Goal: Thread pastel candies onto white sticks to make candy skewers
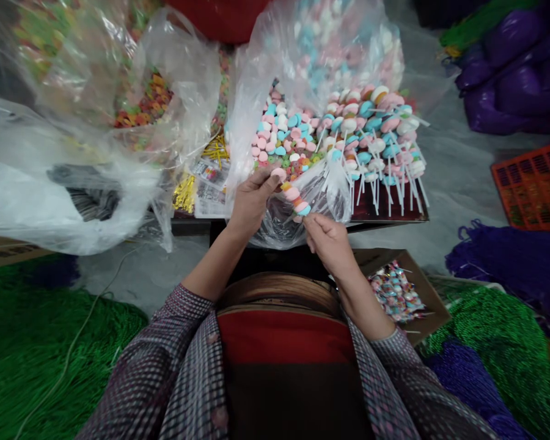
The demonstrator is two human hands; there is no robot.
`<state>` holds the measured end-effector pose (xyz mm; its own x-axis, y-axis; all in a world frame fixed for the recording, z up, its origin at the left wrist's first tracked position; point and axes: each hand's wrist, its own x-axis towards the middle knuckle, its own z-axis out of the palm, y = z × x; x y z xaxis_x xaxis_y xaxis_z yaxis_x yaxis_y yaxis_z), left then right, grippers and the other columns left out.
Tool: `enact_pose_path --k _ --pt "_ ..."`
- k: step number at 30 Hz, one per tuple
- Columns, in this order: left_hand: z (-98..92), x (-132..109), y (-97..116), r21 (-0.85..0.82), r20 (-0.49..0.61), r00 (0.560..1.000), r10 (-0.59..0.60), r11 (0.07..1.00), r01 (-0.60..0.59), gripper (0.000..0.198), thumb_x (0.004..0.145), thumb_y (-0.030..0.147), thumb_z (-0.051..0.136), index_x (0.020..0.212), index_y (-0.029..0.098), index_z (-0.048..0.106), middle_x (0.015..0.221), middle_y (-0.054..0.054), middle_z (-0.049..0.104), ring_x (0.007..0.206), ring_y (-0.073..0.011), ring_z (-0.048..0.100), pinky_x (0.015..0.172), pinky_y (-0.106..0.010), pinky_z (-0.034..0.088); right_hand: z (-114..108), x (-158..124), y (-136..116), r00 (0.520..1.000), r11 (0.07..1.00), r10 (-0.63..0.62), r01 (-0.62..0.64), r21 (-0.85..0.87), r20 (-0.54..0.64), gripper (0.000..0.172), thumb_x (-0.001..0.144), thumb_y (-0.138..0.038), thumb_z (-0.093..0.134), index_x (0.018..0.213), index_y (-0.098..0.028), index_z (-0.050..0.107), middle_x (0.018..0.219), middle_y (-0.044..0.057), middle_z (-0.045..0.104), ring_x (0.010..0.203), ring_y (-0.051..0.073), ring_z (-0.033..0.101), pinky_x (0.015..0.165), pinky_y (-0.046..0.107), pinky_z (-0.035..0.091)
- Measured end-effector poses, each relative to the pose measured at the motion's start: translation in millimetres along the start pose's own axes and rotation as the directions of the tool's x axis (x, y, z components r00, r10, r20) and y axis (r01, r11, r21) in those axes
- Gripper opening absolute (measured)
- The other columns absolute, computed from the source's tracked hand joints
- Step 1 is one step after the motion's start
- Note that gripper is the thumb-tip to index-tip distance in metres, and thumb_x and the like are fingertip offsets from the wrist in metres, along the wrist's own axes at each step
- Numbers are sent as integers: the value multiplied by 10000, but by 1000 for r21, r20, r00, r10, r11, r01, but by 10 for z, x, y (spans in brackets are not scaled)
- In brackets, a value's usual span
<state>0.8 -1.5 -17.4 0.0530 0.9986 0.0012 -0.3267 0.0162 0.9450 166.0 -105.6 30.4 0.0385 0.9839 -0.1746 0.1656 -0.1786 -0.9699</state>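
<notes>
Between my hands is a candy skewer (293, 194) with pink, orange and blue pieces threaded on it, tilted down to the right. My right hand (329, 239) is closed around its lower end, where the stick is hidden by my fingers. At the upper end, my left hand (252, 200) pinches a pale pink marshmallow (278, 175); whether it is on the stick I cannot tell. Just beyond my hands, loose pink, white and blue marshmallows (282, 129) and small gummy rings (297, 164) lie in an open plastic bag (245, 116). Several finished-looking candy skewers (376, 137) are piled at the right.
Bags of coloured gummy rings (144, 104) stand at the left, near gold twist ties (184, 192). A cardboard box (433, 305) of wrapped skewers sits low at my right. An orange crate (531, 183) and bundles of green cord (499, 330) lie on the floor.
</notes>
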Motion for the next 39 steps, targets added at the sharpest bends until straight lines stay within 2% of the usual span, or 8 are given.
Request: enact_pose_path --k 6,15,18,22,25,33,36,39 --pt "-20 -101 -18 405 9 970 243 886 -226 366 950 564 733 1185 297 819 1162 -14 843 1025 -173 763 950 -348 633 20 -14 -35 999 999 30 -30 -10 -10 410 941 -571 607 828 -198 733 434 -96 417 418 93 361 500 253 301" --pt "26 -199 -14 698 147 836 528 544 -466 468 1105 514 439 1306 249 768 1201 -86 831 1096 -187 781 951 -330 634 255 -13 -50 990 987 135 -138 78 34 517 925 -666 551 890 -186 741 415 -96 408 403 103 352 476 254 277" --pt "25 -179 3 690 136 851 507 568 -449 489 1091 541 456 1268 221 781 1163 -94 833 1067 -198 785 929 -332 629 303 4 -36 991 989 125 -128 73 48 504 944 -641 523 890 -188 737 425 -94 417 421 102 360 500 252 291" --pt "30 -146 77 560 -19 946 324 787 -258 531 1017 660 542 1149 209 790 1094 -74 831 1019 -215 768 917 -349 615 294 61 22 994 992 95 -98 77 46 492 947 -640 522 865 -197 720 452 -89 433 459 103 368 534 249 309" --pt "40 -129 136 474 -49 960 277 852 -222 519 966 687 612 1076 205 771 1029 -61 807 1001 -214 740 934 -347 592 259 85 70 998 993 64 -66 97 19 469 936 -642 556 835 -205 694 506 -72 481 505 106 385 541 242 312" --pt "30 -107 150 585 67 918 390 731 -353 491 1020 643 547 1120 207 748 1060 -81 786 997 -212 728 952 -358 577 122 93 113 998 995 50 -46 92 -44 426 919 -616 600 728 -235 598 558 -46 558 481 105 361 479 241 264" --pt "45 -116 140 682 213 895 392 596 -423 585 1050 660 456 1299 201 719 1220 -135 785 1148 -254 732 1044 -405 564 -54 88 -37 995 999 -43 40 -29 -88 447 934 -576 579 650 -232 576 541 -38 557 516 112 424 551 248 346" --pt "50 -120 126 671 233 913 336 624 -401 670 1062 665 416 1508 191 578 1186 -140 803 1112 -256 758 1047 -423 578 -368 40 -352 981 977 -166 148 -156 -105 380 939 -477 578 655 -226 604 560 -32 590 553 120 490 633 267 412"
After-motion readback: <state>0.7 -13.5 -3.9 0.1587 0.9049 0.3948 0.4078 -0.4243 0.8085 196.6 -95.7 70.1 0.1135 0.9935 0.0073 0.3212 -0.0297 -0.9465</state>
